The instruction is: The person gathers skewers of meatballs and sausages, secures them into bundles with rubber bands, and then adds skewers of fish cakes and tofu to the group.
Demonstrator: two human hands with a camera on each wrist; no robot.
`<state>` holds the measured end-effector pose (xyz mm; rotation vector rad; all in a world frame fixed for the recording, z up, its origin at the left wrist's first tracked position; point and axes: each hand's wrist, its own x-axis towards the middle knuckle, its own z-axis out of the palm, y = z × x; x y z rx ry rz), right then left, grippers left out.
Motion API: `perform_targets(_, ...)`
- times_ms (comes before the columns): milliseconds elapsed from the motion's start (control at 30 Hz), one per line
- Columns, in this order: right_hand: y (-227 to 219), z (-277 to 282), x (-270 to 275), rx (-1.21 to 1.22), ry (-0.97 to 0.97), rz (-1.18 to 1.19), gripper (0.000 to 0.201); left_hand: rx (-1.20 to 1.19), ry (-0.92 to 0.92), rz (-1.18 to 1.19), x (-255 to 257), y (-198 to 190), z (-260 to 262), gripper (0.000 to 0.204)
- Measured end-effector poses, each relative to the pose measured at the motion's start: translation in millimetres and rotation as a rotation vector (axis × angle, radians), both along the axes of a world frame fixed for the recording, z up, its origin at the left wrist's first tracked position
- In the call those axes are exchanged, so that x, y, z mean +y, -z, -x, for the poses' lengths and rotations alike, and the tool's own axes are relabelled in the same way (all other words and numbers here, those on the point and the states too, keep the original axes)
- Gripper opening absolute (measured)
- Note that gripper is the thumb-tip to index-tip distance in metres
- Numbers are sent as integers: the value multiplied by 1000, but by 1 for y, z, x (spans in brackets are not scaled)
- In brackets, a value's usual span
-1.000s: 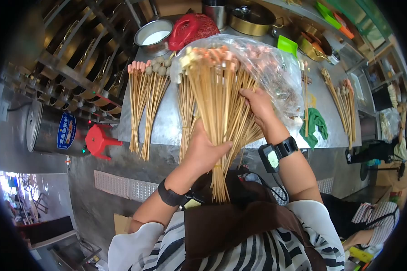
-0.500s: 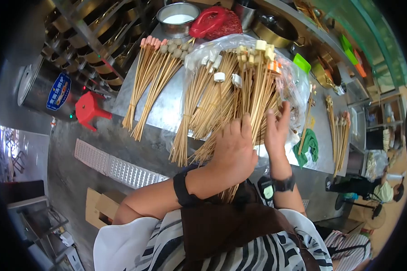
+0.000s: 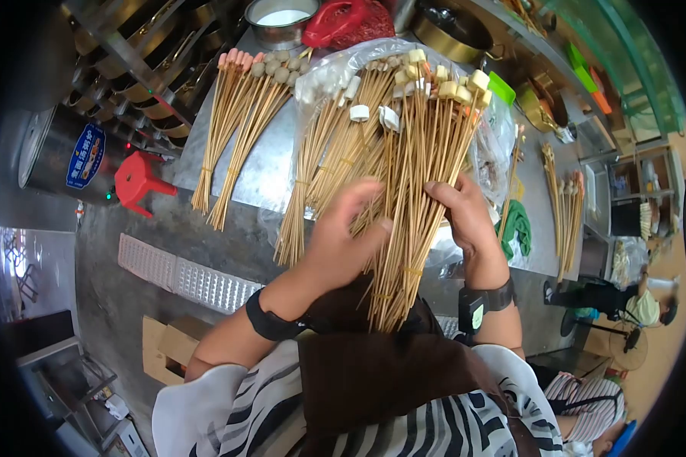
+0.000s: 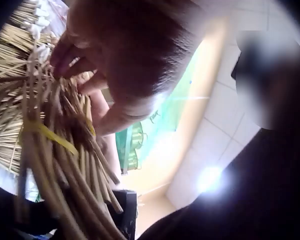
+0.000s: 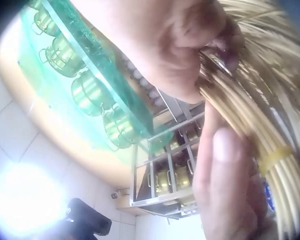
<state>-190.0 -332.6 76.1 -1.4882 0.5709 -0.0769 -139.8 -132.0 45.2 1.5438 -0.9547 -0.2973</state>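
A thick bundle of bamboo skewers [image 3: 427,175] stands tilted in front of the person, with pale yellow and white cubes of food on its top ends. A yellow rubber band [image 3: 412,271] circles its lower part. The right hand [image 3: 471,217] grips the bundle from the right, thumb across the front sticks. To the left of the bundle, the left hand [image 3: 347,238] is blurred, its thumb and fingers spread apart beside the sticks. In the right wrist view, the left thumb [image 5: 227,155] shows close to the banded sticks.
Behind the bundle, more skewers lie in a clear plastic bag [image 3: 328,76] on the metal table [image 3: 270,164]. Skewers with grey balls [image 3: 274,68] lie at the left. A green cloth [image 3: 517,228] hangs at the right edge. A red stool [image 3: 139,183] stands on the floor.
The bundle's tops have tilted toward the right. The right hand, straight-fingered half a second ago, now grips the sticks. The left hand has loosened and moved left of them.
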Motion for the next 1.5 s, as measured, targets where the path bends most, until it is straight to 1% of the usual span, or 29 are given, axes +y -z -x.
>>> perform_targets(67,2,3,1,-32,22,-77,35,806,-143,-47,8,19,1,51)
perform_targets(100,2,3,2,-30,27,-82,35,808,-141,-54,8,24,1,51)
perform_targets(167,1,3,5,-46,32,-75,35,1234,134,-9,4,29,-1,57)
perform_targets(233,-4,3,9,-52,18,-51,35,1156,125,-9,-5,17,-2,56)
perform_targets(267,-11,2,12,7,-23,6,37,1079,116,-6,-9,10,-2,55)
perform_targets(300,-17,2,16,67,-64,61,39,1081,120,-8,-11,3,-4,55)
perform_targets(333,-21,3,21,11,-167,279,45,974,142,-49,-13,-3,-5,55)
perform_targets(367,-16,4,24,-5,-258,355,50,863,161,-87,-15,-10,-8,55)
perform_targets(433,-6,3,35,-112,-354,612,52,902,222,-53,-16,-12,-13,52)
perform_targets(467,-6,4,38,-115,-341,609,52,904,217,-66,-14,-7,-15,49)
perform_targets(533,-6,7,42,-143,-333,810,52,959,216,-15,-9,-5,-19,42)
perform_targets(567,-5,9,42,-145,-322,807,52,954,221,-24,-6,-2,-20,42)
perform_targets(633,-3,12,43,-144,-312,912,51,1128,167,-20,2,10,-25,43)
perform_targets(667,-5,14,43,-144,-299,912,51,1122,176,-28,4,12,-26,43)
perform_targets(733,-9,19,44,-58,-295,1075,48,1097,114,-29,8,14,-27,45)
perform_targets(767,-6,21,41,-59,-290,1074,48,1094,117,-33,10,13,-28,45)
perform_targets(833,2,24,35,-126,-332,1235,45,1110,147,25,12,10,-30,47)
perform_targets(900,4,21,38,-192,-286,1269,44,1095,152,48,12,7,-31,51)
perform_targets(967,7,15,40,-251,-230,1302,42,1285,233,249,14,8,-34,54)
perform_targets(1033,10,1,37,-414,-213,1441,42,1327,261,252,17,8,-34,57)
perform_targets(1067,8,-4,36,-420,-269,1409,40,1397,227,290,18,6,-32,56)
perform_targets(1100,11,-7,36,-422,-252,1410,40,1467,192,329,19,4,-31,56)
perform_targets(1167,20,-13,35,-345,-378,1195,44,1443,170,290,22,5,-29,55)
perform_targets(1233,18,-13,36,-337,-390,1201,47,1489,88,293,22,6,-26,52)
perform_targets(1267,17,-13,36,-325,-417,1205,50,1494,222,275,25,13,-29,46)
perform_targets(1300,16,-14,38,-323,-411,1204,50,1494,226,269,24,13,-26,46)
perform_targets(1367,15,-15,40,-232,-516,1247,56,1470,137,267,18,12,-19,42)
perform_targets(1433,17,-15,40,-237,-516,1211,55,1495,158,292,19,14,-21,44)
perform_targets(1500,23,-13,39,-326,-370,1182,51,1441,182,252,20,16,-23,45)
